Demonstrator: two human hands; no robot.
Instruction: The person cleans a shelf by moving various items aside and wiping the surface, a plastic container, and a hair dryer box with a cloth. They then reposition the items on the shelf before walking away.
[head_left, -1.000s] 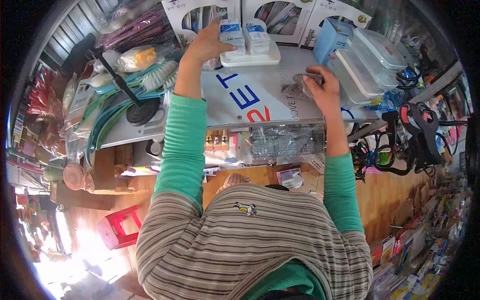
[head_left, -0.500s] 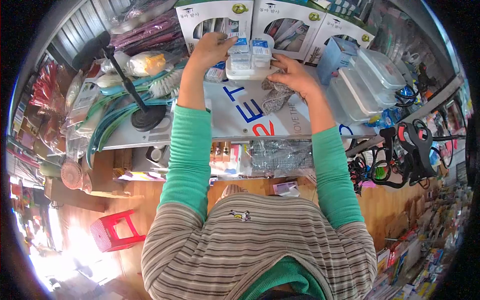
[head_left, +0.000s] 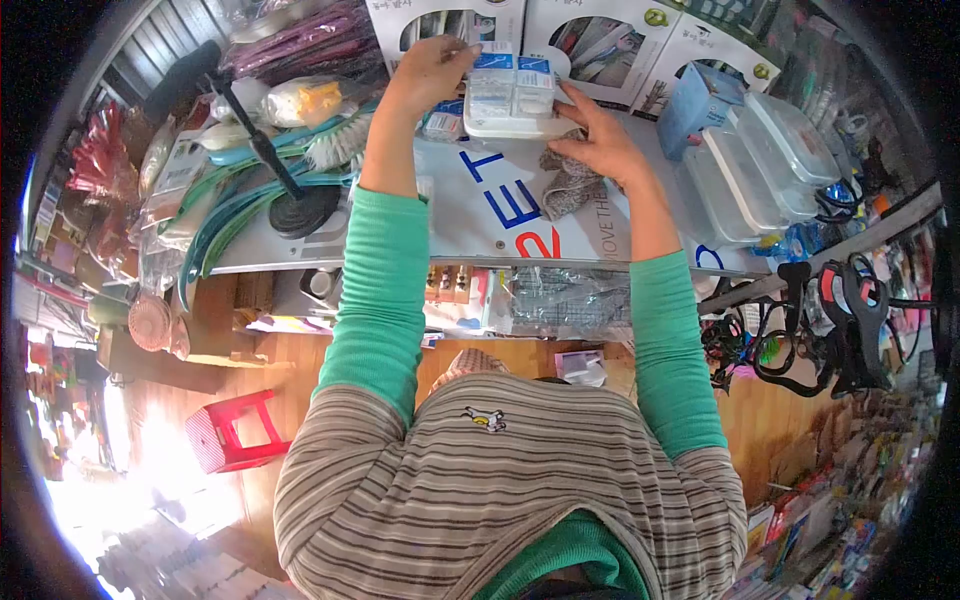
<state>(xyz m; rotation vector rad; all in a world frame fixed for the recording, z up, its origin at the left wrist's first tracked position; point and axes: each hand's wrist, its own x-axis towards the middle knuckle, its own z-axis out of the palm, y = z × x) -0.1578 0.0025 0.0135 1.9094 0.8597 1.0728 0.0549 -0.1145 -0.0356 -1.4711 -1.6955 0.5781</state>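
Two small clear plastic boxes with blue-and-white labels, the left box (head_left: 491, 95) and the right box (head_left: 535, 97), sit side by side on a white plastic container (head_left: 515, 127). With fingers bent together, my left hand (head_left: 432, 75) has its fingertips at the upper left edge of the left box; their exact hold is partly hidden. My right hand (head_left: 603, 143) is beside the right box, fingers apart and nothing gripped. Beneath it lies a crumpled grey cloth-like item (head_left: 572, 188). A blue-and-white packet (head_left: 443, 123) rests below my left hand.
White cartons (head_left: 598, 50) line the back. Stacked clear containers (head_left: 745, 180) and a blue box (head_left: 697, 105) stand at right. Brushes (head_left: 335, 148) and a black round-based stand (head_left: 303, 212) are at left. Black straps (head_left: 845, 320) hang at right; a red stool (head_left: 237, 430) stands on the floor.
The view has shifted slightly. My right hand has drawn a little away from the white container, and my left fingertips have moved slightly up along the left box. The boxes stay in place.
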